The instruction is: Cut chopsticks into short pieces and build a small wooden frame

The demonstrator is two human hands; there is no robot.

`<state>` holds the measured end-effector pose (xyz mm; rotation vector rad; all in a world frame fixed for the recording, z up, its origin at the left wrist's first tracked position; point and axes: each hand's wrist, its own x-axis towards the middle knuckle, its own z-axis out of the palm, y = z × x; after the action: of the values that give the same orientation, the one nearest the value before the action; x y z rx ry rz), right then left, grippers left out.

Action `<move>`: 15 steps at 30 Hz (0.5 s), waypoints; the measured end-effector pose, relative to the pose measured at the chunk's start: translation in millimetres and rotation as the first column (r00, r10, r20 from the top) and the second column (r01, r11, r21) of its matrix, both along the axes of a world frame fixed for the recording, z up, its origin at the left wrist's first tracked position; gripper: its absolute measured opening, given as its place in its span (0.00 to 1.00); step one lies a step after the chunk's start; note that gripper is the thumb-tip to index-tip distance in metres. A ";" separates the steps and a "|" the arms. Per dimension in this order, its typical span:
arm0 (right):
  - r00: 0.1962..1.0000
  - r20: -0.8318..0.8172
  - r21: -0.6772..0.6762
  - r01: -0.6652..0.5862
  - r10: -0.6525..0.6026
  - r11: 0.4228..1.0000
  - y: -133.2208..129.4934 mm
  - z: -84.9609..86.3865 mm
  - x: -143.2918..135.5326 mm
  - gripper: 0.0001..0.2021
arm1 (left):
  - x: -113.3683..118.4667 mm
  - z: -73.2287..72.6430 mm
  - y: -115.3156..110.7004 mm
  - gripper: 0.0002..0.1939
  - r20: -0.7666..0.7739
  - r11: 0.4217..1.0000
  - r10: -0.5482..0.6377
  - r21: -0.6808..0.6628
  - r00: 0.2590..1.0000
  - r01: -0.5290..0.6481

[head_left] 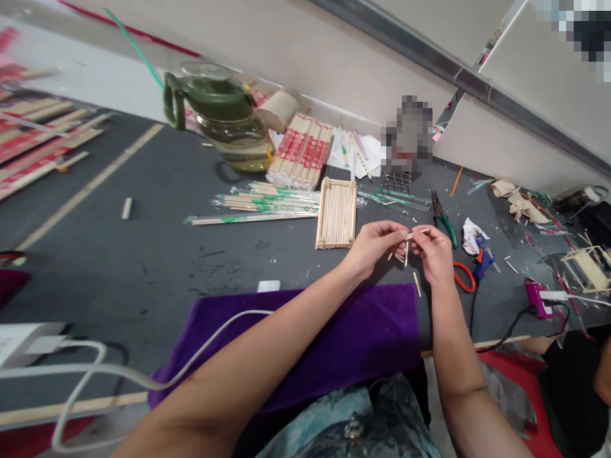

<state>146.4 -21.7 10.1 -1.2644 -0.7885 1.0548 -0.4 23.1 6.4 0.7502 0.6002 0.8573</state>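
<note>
My left hand (375,247) is closed in a pinch at the end of a small wooden stick (407,254). Close beside it, my right hand (435,251) pinches the same small cluster of sticks, and one piece hangs downward between the fingertips. Whether the pieces are joined is too small to tell. Beneath the fingers lie a few cut stick bits, with a loose piece (417,284) nearer me. Left of my hands sits a rectangular tray-like frame (337,213) built of pale sticks.
Wrapped chopsticks (267,207) and a chopstick bundle (301,151) lie behind. A green-lidded jug (229,121) stands back left. To the right are pliers (443,219), orange-handled scissors (464,277) and a blue glue gun (484,261). A purple cloth (367,324) covers the front edge.
</note>
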 end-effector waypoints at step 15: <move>0.981 0.041 0.150 0.182 -0.190 0.972 -4.3 2.3 -13.9 0.12 | 0.4 3.7 -2.9 0.14 0.062 0.998 -0.021 -0.054 0.998 0.024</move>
<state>132.5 -26.1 12.5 -1.2212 -0.7589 0.7994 0.0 20.2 10.1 0.6773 0.5575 0.8367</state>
